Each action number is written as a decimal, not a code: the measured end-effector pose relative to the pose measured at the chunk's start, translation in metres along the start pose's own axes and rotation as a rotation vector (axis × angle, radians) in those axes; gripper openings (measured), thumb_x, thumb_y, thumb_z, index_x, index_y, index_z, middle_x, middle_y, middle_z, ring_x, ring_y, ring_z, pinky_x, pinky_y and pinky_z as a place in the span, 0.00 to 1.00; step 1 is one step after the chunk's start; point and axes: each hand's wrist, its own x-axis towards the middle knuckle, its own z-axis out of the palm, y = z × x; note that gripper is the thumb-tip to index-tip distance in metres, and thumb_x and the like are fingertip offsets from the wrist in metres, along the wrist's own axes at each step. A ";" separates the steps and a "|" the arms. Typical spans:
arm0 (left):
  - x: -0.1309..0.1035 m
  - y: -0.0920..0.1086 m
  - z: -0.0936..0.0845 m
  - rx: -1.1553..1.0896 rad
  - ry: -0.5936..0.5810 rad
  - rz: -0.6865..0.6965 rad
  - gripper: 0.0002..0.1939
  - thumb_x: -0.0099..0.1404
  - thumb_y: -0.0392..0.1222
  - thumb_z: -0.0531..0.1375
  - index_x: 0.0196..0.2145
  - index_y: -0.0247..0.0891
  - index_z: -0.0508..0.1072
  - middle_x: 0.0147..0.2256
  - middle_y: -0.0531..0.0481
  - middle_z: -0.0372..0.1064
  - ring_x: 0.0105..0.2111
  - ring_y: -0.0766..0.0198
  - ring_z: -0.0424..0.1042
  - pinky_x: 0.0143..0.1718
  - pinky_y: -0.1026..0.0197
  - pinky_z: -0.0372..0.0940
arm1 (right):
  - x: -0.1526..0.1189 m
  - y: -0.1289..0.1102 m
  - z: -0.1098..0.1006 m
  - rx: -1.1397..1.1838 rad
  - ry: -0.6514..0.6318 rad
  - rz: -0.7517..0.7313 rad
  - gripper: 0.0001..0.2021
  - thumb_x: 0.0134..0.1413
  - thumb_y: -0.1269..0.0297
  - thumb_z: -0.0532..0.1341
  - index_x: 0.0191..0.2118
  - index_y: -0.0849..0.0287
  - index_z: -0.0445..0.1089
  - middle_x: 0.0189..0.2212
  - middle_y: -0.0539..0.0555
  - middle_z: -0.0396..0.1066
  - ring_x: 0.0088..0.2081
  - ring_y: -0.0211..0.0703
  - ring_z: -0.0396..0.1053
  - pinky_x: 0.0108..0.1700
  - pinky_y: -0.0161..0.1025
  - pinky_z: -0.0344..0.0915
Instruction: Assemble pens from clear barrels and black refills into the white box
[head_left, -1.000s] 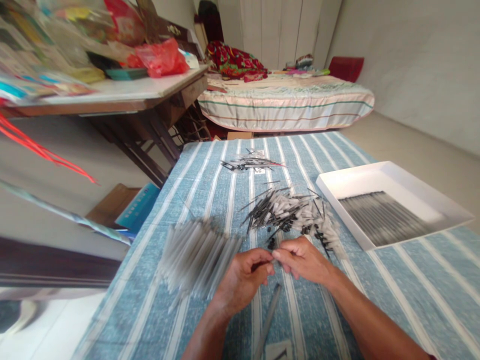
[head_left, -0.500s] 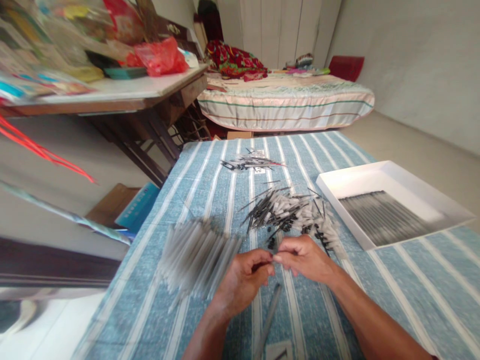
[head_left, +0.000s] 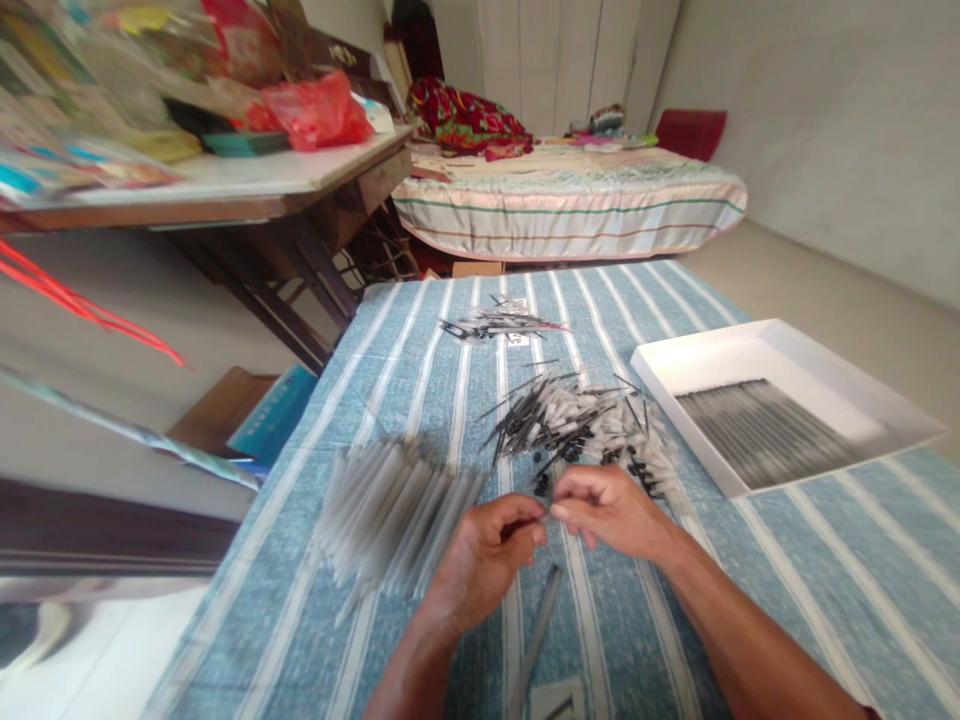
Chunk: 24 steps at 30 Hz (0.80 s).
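Over the striped cloth, my left hand (head_left: 491, 555) and my right hand (head_left: 611, 510) meet fingertip to fingertip. Both are pinched, on something too small to make out. Just behind them spreads a heap of small black and whitish pieces (head_left: 577, 415). A pile of translucent grey tubes (head_left: 397, 510) lies left of my left hand. One single grey tube (head_left: 538, 635) rests on the cloth below my hands. At the right, a white box (head_left: 686, 435) holds a row of grey, dark-tipped tubes (head_left: 765, 430).
A smaller bunch of thin dark pieces (head_left: 502, 322) lies toward the table's far end. Left of the cloth-covered table (head_left: 405, 350) stands a desk (head_left: 300, 185) with a red plastic bag (head_left: 319, 110). Beyond is a bed (head_left: 570, 200).
My right hand has shifted very slightly, and a narrow gap now shows between the fingertips of both hands. The piles and the box have not moved on the table.
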 end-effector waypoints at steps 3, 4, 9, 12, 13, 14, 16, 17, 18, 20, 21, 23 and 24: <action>0.000 0.000 -0.001 0.044 -0.013 0.033 0.06 0.57 0.34 0.55 0.29 0.35 0.72 0.22 0.53 0.68 0.21 0.68 0.63 0.23 0.66 0.57 | 0.000 -0.002 0.003 -0.009 -0.010 0.013 0.11 0.52 0.60 0.56 0.23 0.59 0.62 0.15 0.45 0.63 0.14 0.31 0.60 0.16 0.27 0.54; 0.000 0.000 0.000 0.066 -0.009 0.052 0.06 0.57 0.34 0.56 0.29 0.35 0.73 0.23 0.53 0.69 0.22 0.67 0.63 0.24 0.66 0.57 | 0.000 -0.002 0.004 -0.009 -0.007 0.019 0.12 0.53 0.60 0.56 0.22 0.59 0.61 0.15 0.45 0.62 0.13 0.30 0.59 0.16 0.27 0.53; -0.001 -0.001 0.002 0.228 0.073 0.197 0.07 0.59 0.33 0.55 0.31 0.37 0.74 0.27 0.52 0.71 0.28 0.66 0.68 0.30 0.66 0.59 | 0.001 -0.001 0.008 0.033 0.024 0.060 0.14 0.54 0.59 0.55 0.20 0.59 0.59 0.13 0.45 0.62 0.11 0.29 0.57 0.14 0.27 0.51; -0.001 -0.003 0.004 0.332 0.113 0.266 0.07 0.59 0.33 0.55 0.33 0.38 0.73 0.30 0.52 0.72 0.30 0.66 0.69 0.32 0.66 0.60 | 0.002 0.000 0.008 0.065 0.038 0.076 0.14 0.54 0.59 0.55 0.21 0.59 0.59 0.13 0.45 0.62 0.11 0.29 0.57 0.13 0.27 0.50; -0.001 -0.004 0.004 0.361 0.118 0.274 0.07 0.59 0.33 0.55 0.34 0.38 0.73 0.30 0.52 0.72 0.30 0.66 0.69 0.33 0.66 0.60 | 0.002 0.001 0.008 0.073 0.040 0.079 0.14 0.54 0.59 0.55 0.21 0.59 0.59 0.13 0.45 0.62 0.11 0.29 0.57 0.13 0.27 0.50; -0.001 -0.004 0.004 0.387 0.122 0.274 0.07 0.59 0.33 0.56 0.34 0.38 0.72 0.30 0.52 0.71 0.30 0.66 0.69 0.33 0.66 0.60 | 0.003 0.002 0.008 0.080 0.043 0.079 0.15 0.54 0.59 0.55 0.20 0.59 0.59 0.13 0.45 0.62 0.11 0.29 0.57 0.13 0.27 0.50; -0.001 -0.004 0.002 0.441 0.114 0.258 0.06 0.59 0.35 0.56 0.35 0.37 0.71 0.30 0.52 0.70 0.29 0.65 0.68 0.32 0.65 0.60 | 0.003 0.003 0.006 0.092 0.050 0.068 0.15 0.54 0.58 0.55 0.20 0.59 0.59 0.13 0.45 0.63 0.11 0.29 0.58 0.14 0.27 0.52; -0.001 -0.004 0.001 0.466 0.107 0.248 0.06 0.60 0.36 0.55 0.35 0.37 0.71 0.29 0.51 0.70 0.28 0.65 0.67 0.31 0.65 0.59 | 0.003 0.004 0.006 0.097 0.056 0.059 0.16 0.54 0.57 0.55 0.20 0.59 0.59 0.13 0.45 0.63 0.11 0.29 0.58 0.14 0.27 0.53; -0.001 -0.004 0.000 0.488 0.100 0.241 0.06 0.60 0.37 0.55 0.34 0.37 0.71 0.28 0.51 0.69 0.28 0.65 0.67 0.30 0.65 0.59 | 0.003 0.004 0.005 0.101 0.063 0.051 0.16 0.54 0.57 0.55 0.20 0.59 0.59 0.13 0.45 0.63 0.11 0.30 0.59 0.15 0.27 0.53; -0.002 -0.002 -0.002 0.515 0.079 0.244 0.08 0.61 0.38 0.53 0.32 0.37 0.72 0.28 0.51 0.69 0.27 0.65 0.67 0.30 0.65 0.59 | 0.003 0.005 0.003 0.104 0.078 0.042 0.16 0.54 0.57 0.55 0.20 0.60 0.60 0.14 0.45 0.64 0.12 0.30 0.59 0.15 0.27 0.54; -0.002 -0.002 -0.003 0.520 0.065 0.250 0.09 0.62 0.38 0.52 0.32 0.38 0.72 0.27 0.51 0.69 0.28 0.65 0.67 0.30 0.65 0.59 | 0.003 0.005 0.003 0.102 0.084 0.042 0.16 0.54 0.57 0.55 0.20 0.60 0.59 0.14 0.45 0.64 0.12 0.29 0.59 0.15 0.27 0.54; -0.002 -0.001 -0.004 0.526 0.038 0.263 0.10 0.62 0.37 0.51 0.30 0.38 0.72 0.27 0.51 0.69 0.29 0.64 0.67 0.31 0.65 0.58 | 0.003 0.005 0.002 0.094 0.090 0.045 0.16 0.54 0.56 0.55 0.20 0.60 0.59 0.13 0.45 0.64 0.11 0.29 0.58 0.14 0.27 0.53; -0.002 -0.001 -0.005 0.527 0.026 0.266 0.10 0.62 0.37 0.51 0.30 0.38 0.72 0.27 0.51 0.68 0.29 0.64 0.67 0.31 0.64 0.58 | 0.003 0.005 0.002 0.087 0.091 0.047 0.16 0.54 0.56 0.55 0.20 0.60 0.59 0.13 0.45 0.64 0.11 0.29 0.58 0.14 0.27 0.52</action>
